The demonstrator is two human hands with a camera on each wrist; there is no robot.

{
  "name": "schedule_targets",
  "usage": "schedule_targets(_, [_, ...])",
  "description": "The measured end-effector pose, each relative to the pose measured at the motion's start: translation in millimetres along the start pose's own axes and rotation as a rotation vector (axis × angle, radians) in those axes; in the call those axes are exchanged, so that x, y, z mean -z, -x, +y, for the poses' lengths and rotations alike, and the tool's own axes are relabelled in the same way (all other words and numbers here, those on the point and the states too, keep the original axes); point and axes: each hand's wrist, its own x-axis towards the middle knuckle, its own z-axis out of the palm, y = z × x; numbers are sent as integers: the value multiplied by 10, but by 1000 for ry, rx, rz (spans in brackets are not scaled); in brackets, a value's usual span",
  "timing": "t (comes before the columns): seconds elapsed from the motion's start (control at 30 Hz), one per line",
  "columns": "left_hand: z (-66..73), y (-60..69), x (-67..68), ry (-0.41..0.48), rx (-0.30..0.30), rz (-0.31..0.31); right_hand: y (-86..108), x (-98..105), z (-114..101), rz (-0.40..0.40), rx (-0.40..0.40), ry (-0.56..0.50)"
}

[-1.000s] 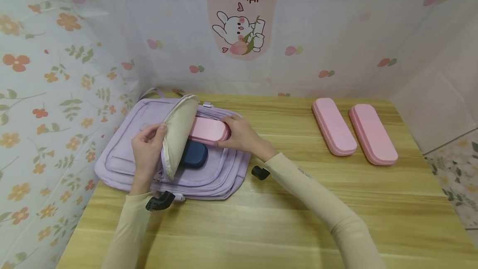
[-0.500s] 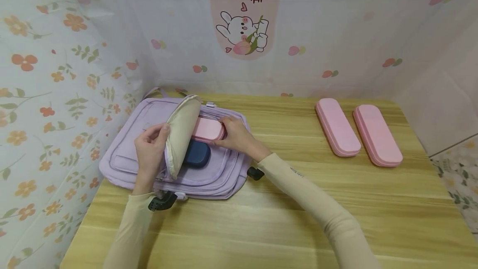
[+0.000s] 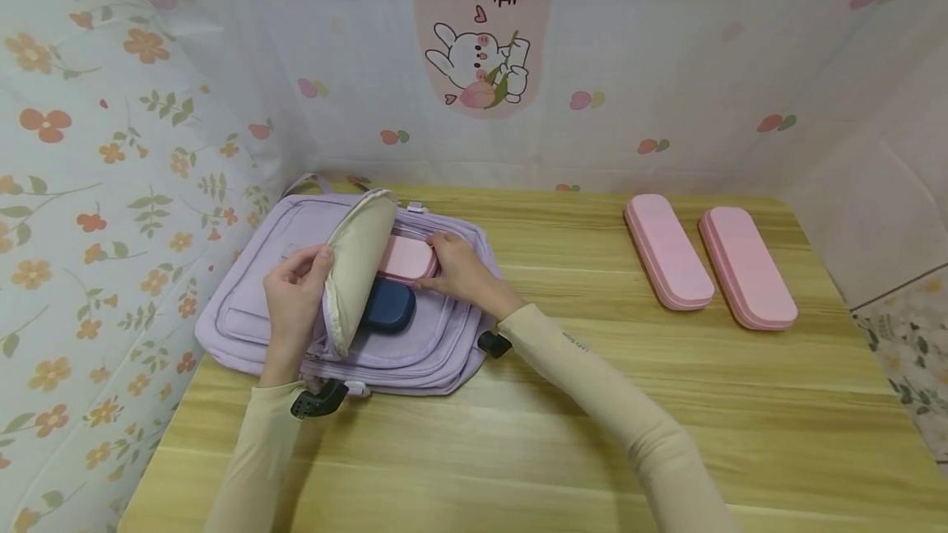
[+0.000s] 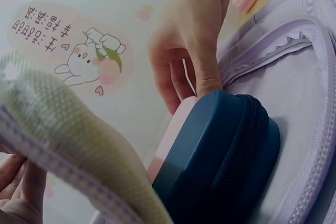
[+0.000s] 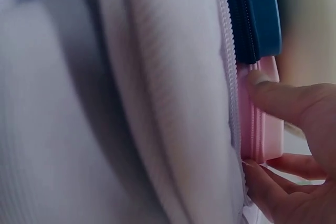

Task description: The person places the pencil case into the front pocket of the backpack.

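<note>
A lilac backpack [image 3: 248,278] lies flat on the table, its front pocket unzipped. My left hand [image 3: 292,294] pinches the edge of the pocket's cream-lined flap [image 3: 359,270] and holds it raised. My right hand [image 3: 467,274] grips the end of a pink zippered pencil case [image 3: 407,257], thumb on one side and fingers on the other. The flap hides the case's far end inside the pocket. Beside it lies a dark blue zippered case [image 3: 390,305], partly under the flap; the left wrist view shows this blue case [image 4: 210,145] right against the pink one.
Two more pink pencil cases, a left one [image 3: 669,252] and a right one [image 3: 748,268], lie side by side on the right of the wooden table [image 3: 563,451]. A printed curtain [image 3: 629,48] hangs behind the table and along its left side.
My right hand has moved left with the pink pencil case, and less of the case shows beyond the flap. My left hand keeps the flap raised in the same place.
</note>
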Motion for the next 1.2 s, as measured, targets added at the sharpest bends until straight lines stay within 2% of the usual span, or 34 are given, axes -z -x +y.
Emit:
schedule_targets(0.17, [-12,10,5,-20,11,-14,7,-8,-11,-38,-18,-16])
schedule_targets(0.37, [-10,13,1,-14,15,-4,62,33,16,-22,9,-29])
schedule_targets(0.57, [-22,7,5,1,20,-5,151,140,43,-32,-19,-27])
schedule_targets(0.87, [-18,19,-1,-6,27,-12,308,301,157,18,-6,-11])
schedule_targets(1.2, [-34,11,-1,20,20,-3,535,511,366,57,-77,-39])
